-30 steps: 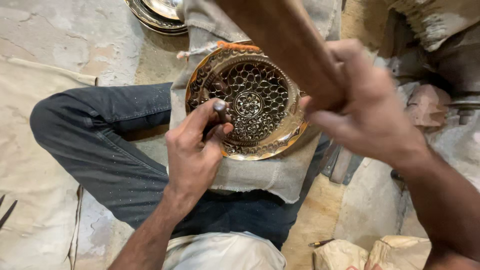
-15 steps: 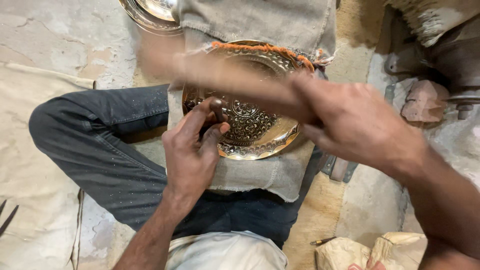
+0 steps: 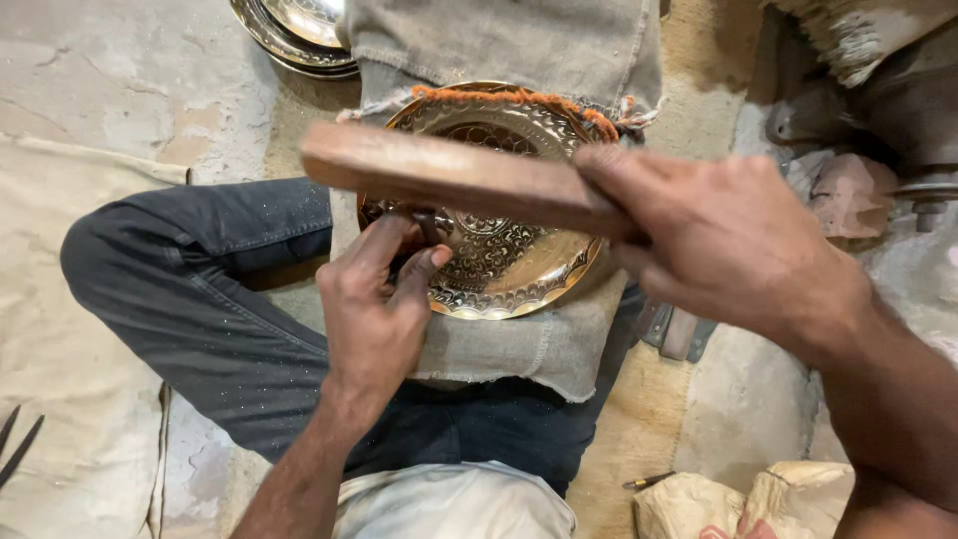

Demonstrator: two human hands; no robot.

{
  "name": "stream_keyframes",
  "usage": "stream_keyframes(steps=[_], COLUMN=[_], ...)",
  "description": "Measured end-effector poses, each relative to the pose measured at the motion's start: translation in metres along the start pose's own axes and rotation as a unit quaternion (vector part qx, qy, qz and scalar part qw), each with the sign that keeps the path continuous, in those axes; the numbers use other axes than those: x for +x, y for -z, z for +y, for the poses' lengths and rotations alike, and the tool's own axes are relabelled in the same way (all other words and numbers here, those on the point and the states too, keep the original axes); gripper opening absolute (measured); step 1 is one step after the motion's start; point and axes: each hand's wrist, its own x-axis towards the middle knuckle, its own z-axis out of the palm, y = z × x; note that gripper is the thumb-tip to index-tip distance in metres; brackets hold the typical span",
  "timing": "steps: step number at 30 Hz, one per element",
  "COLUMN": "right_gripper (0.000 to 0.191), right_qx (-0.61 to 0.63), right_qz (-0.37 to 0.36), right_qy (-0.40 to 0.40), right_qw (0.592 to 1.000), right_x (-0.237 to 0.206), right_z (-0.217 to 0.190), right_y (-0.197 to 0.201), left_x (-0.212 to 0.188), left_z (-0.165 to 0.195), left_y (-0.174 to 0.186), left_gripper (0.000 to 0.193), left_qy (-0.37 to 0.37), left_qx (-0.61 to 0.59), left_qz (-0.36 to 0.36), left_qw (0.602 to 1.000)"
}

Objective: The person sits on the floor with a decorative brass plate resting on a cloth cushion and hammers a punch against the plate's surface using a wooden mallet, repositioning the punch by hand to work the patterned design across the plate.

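An engraved brass plate lies on a grey cloth over my lap. My left hand pinches a small dark metal punch upright against the plate's left inner rim. My right hand grips a wooden mallet, which lies level across the plate, its far end over the punch. The mallet hides the middle band of the plate.
More brass plates are stacked at the top left. A grey cloth roll lies behind the plate. Dark metal tools rest on the pale sheet at left. A small pencil-like tool and crumpled paper lie at bottom right.
My right hand has swung the mallet down from upright to level over the punch. The left hand has held the punch at the plate's left rim.
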Motion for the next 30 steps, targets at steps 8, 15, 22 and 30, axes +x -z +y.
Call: stream_keyframes(steps=[8,15,22,30], right_gripper=[0.063,0.067,0.061,0.042], right_qx=[0.079,0.089,0.221,0.45], right_qz=[0.08,0.158,0.192,0.353], right_qy=[0.038,0.076,0.05,-0.027], right_qw=[0.993,0.98,0.955,0.82], right_x=[0.0,-0.006,-0.013,0.004], right_z=[-0.002,0.003,-0.002,0.005], right_y=[0.002,-0.007,-0.052,-0.07], left_x=[-0.001,-0.003,-0.003,0.027], left_z=[0.002,0.002,0.005,0.015], left_y=[0.0,-0.002,0.016,0.044], left_gripper=[0.038,0.036,0.035,0.034], left_qy=[-0.012,0.002,0.031,0.022], left_qx=[0.039,0.036,-0.097,-0.05], left_qz=[-0.001,0.007,-0.02,-0.15], left_qw=[0.999,0.999,0.995,0.987])
